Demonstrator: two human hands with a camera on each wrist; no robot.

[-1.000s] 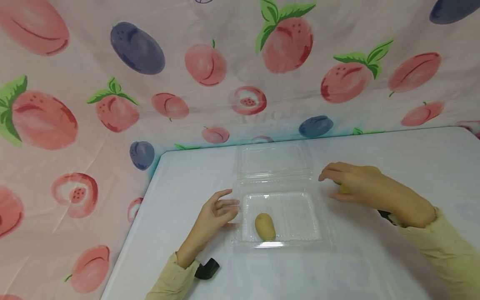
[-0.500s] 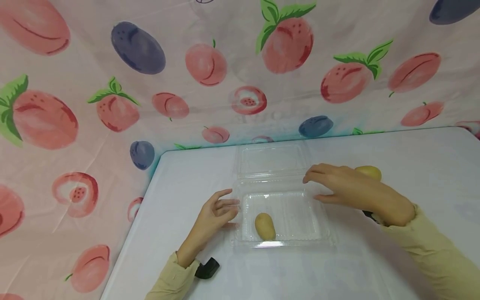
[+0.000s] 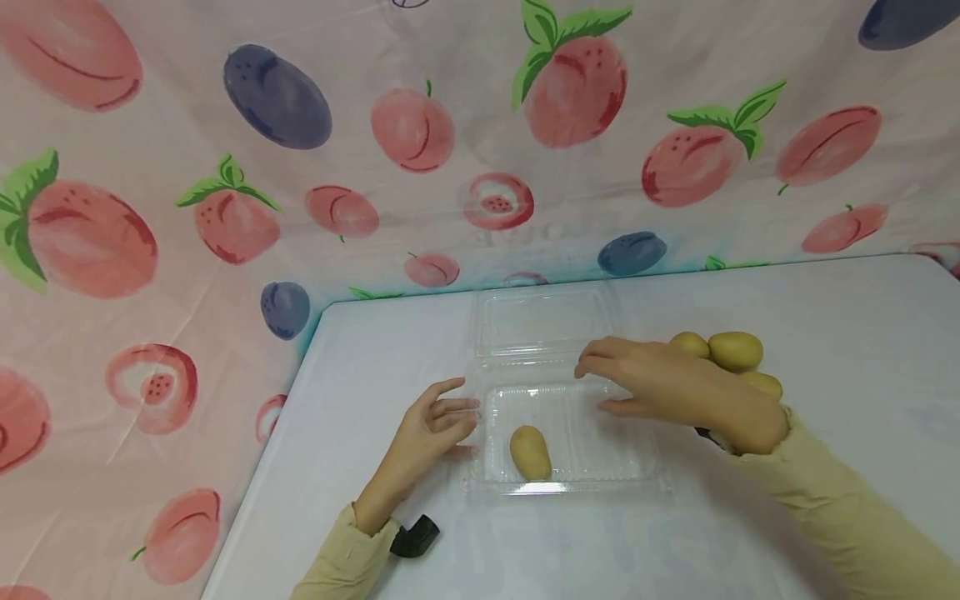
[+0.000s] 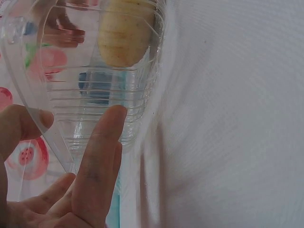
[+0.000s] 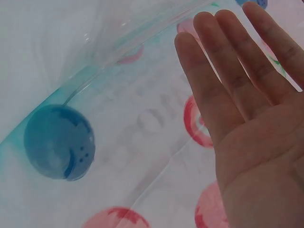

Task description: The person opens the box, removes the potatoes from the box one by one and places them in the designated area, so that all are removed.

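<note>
A clear plastic clamshell container lies on the table with its lid folded back. In its base, near the front left, is one potato, also seen through the clear wall in the left wrist view. My left hand is at the container's left side, fingers loosely spread. In the left wrist view its straight fingers lie along the outer wall by the rim. Above the container's right part hovers my right hand. The right wrist view shows straight fingers and a bare palm.
Beyond the right wrist lie more potatoes, partly hidden by that hand. A white cloth covers the table. Behind it and on the left hangs a fruit-print curtain. Black straps with camera mounts sit at the wrists.
My right hand has moved left from beside the potatoes to over the container, uncovering potatoes behind it. The left hand and the potato in the container have stayed put.
</note>
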